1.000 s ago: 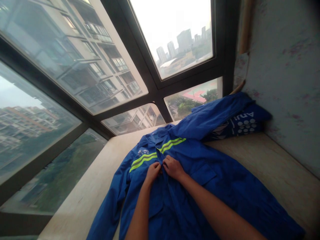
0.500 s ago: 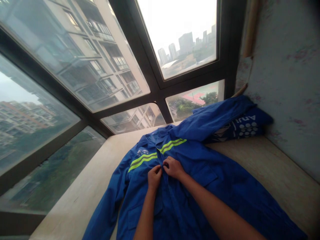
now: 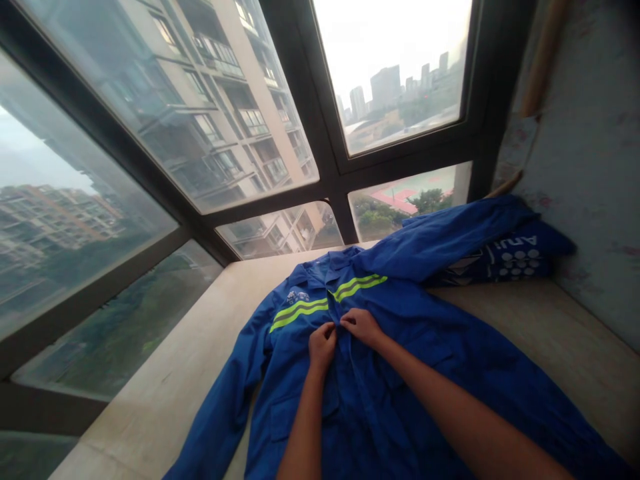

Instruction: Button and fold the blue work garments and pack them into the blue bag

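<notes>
A blue work jacket [image 3: 420, 313] with yellow-green reflective stripes lies spread out, front side up, its collar towards the windows. Just below the stripes, at the front opening, my left hand [image 3: 323, 343] pinches the jacket's edge between thumb and fingers. Close beside it on the right, my right hand [image 3: 363, 327] is closed in a pinch on the other front edge. The small bit of cloth or fastener between the fingertips is too hidden to make out. One sleeve reaches down at the left; the other is laid up to the right.
Under the jacket is a pale stone-like sill [image 3: 200, 340]. A dark blue printed bag [image 3: 520, 260] lies at the right, partly beneath the sleeve, against a floral wall [image 3: 595, 200]. Dark window frames [image 3: 330, 167] border the sill at the back and left.
The view has turned slightly left, so everything sits further right in the picture. Both hands stay at the jacket's front opening, with the right fingers slightly shifted.
</notes>
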Available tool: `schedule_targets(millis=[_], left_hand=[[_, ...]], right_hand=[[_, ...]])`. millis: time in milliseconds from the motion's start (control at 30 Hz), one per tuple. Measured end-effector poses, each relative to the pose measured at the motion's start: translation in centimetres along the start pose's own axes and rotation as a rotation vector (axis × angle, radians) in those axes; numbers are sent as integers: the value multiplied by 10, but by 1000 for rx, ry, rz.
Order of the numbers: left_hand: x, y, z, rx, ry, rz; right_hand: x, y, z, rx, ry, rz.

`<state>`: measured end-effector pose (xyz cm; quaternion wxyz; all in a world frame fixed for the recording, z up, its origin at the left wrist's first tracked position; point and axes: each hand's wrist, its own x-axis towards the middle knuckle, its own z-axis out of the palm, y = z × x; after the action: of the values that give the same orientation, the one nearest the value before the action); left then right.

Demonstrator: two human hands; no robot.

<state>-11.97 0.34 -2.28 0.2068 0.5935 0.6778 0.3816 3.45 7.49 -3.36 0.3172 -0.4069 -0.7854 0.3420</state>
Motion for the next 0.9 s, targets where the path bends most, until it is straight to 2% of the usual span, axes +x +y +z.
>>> schedule_targets(millis=[267, 633, 900], left_hand=[[-2, -3, 4, 45, -2, -3], [-3, 18, 2, 168, 3, -73], [11, 23, 2, 250, -39, -140]], right_hand=[[-9, -8, 4, -113, 12, 28], [-25, -24, 2, -271, 28, -22], [-25, -28, 1, -395, 38, -68]])
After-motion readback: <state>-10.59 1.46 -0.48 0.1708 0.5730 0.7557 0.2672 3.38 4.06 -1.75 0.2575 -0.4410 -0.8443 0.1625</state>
